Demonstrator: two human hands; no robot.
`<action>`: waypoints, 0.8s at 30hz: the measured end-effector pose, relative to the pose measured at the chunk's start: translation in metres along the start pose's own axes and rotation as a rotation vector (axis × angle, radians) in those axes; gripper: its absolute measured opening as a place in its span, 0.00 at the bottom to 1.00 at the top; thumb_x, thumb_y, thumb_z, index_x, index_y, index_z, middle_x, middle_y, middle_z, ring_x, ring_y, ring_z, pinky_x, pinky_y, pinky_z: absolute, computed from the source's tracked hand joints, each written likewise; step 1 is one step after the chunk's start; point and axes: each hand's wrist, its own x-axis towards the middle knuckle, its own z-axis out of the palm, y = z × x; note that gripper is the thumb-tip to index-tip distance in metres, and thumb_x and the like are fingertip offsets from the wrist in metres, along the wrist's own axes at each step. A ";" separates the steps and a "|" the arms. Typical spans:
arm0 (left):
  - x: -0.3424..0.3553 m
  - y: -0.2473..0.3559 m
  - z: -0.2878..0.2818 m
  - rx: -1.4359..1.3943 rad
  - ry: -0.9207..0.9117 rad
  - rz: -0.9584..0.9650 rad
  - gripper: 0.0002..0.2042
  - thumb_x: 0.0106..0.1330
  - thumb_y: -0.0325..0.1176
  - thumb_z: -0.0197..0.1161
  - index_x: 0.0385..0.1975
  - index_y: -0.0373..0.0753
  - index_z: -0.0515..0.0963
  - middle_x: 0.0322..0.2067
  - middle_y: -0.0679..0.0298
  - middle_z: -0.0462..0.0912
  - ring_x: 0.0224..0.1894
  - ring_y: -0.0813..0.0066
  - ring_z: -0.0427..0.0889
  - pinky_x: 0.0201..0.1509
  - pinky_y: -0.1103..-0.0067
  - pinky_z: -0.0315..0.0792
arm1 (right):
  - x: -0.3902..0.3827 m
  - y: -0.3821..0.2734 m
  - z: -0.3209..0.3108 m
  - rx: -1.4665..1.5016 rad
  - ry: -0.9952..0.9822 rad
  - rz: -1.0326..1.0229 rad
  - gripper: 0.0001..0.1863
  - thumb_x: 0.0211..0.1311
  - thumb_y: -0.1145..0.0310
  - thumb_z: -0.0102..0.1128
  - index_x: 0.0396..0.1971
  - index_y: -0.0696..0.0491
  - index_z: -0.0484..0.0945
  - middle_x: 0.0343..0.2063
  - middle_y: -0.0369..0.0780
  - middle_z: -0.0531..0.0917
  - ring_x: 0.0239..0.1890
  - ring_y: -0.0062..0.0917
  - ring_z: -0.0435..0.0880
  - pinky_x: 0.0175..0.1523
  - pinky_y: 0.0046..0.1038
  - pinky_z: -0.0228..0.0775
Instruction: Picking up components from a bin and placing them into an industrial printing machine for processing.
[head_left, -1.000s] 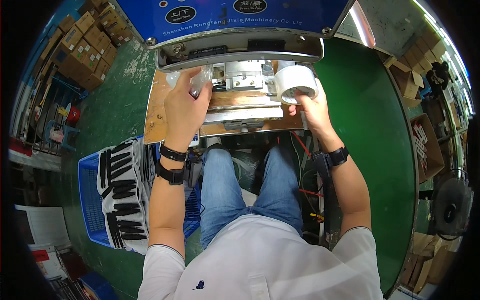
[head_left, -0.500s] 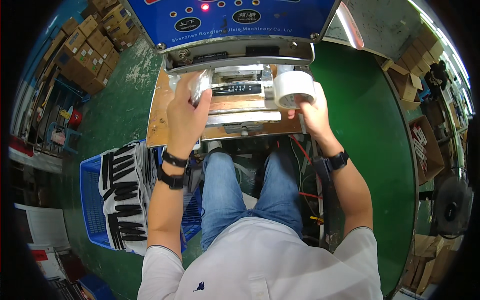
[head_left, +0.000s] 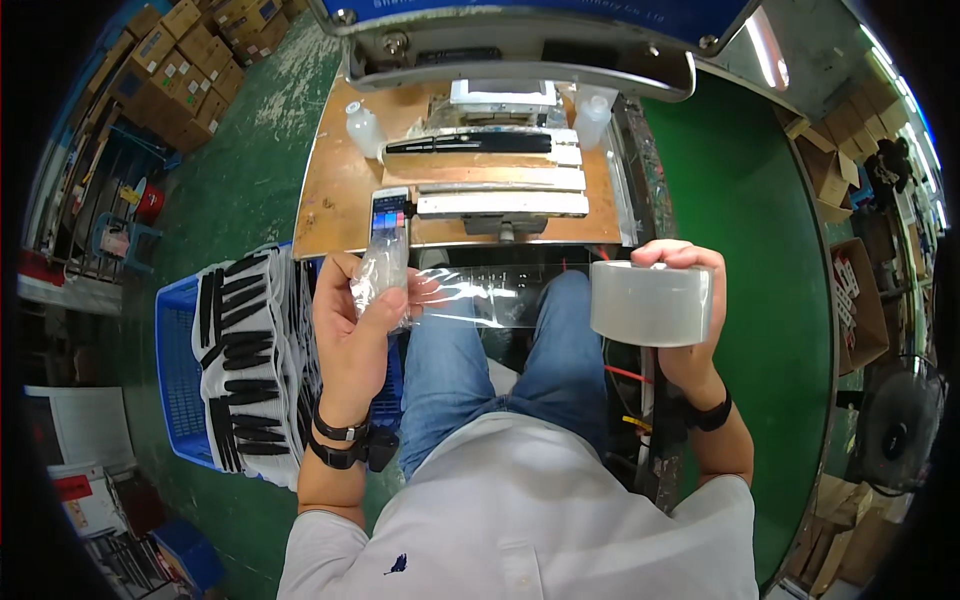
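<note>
A strip of clear tape [head_left: 490,300] stretches across the person's lap, its long axis running left to right, from the roll [head_left: 650,303] toward the left hand [head_left: 360,320]. The strip sags only a little and lies nearly level above the jeans [head_left: 470,370]. The roll sits on its side, its round face turned toward the lap and its axis along the strip's line. The right hand [head_left: 685,300] grips it from behind, fingers curled over the top rim and closed on it. The left hand pinches the strip's free end together with a crumpled clear bag [head_left: 380,275], thumb and fingers pressed together on them; the bag stands up from the fist, pointing away from the person.

Just beyond the knees is a wooden bench [head_left: 335,200]. On it lie a phone [head_left: 389,212], pale bars [head_left: 500,190] laid crosswise, and a long black part [head_left: 465,143] parallel to them. Two small plastic bottles [head_left: 364,128] stand at the back, under the machine [head_left: 520,40]. To the person's left, on the green floor [head_left: 240,200], a blue crate [head_left: 180,370] holds stacked white bags with black parts.
</note>
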 end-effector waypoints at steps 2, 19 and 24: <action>-0.006 0.005 -0.001 -0.002 -0.062 -0.058 0.15 0.72 0.33 0.69 0.43 0.38 0.66 0.39 0.52 0.88 0.40 0.66 0.89 0.46 0.71 0.83 | -0.007 -0.008 0.002 -0.004 -0.021 0.042 0.20 0.71 0.72 0.67 0.54 0.56 0.66 0.52 0.49 0.80 0.54 0.32 0.81 0.61 0.36 0.75; -0.030 -0.002 -0.008 -0.038 -0.103 -0.106 0.15 0.74 0.24 0.64 0.39 0.40 0.60 0.38 0.47 0.86 0.42 0.63 0.89 0.51 0.64 0.85 | -0.040 -0.003 0.005 -0.073 -0.071 0.124 0.28 0.60 0.76 0.75 0.53 0.54 0.65 0.54 0.51 0.78 0.55 0.33 0.80 0.63 0.36 0.74; -0.029 -0.003 -0.003 -0.045 -0.105 -0.103 0.15 0.74 0.23 0.64 0.38 0.40 0.59 0.38 0.48 0.86 0.42 0.65 0.89 0.51 0.65 0.85 | -0.042 -0.006 0.010 -0.112 -0.029 0.167 0.22 0.67 0.69 0.68 0.51 0.54 0.65 0.52 0.51 0.79 0.54 0.33 0.79 0.61 0.35 0.74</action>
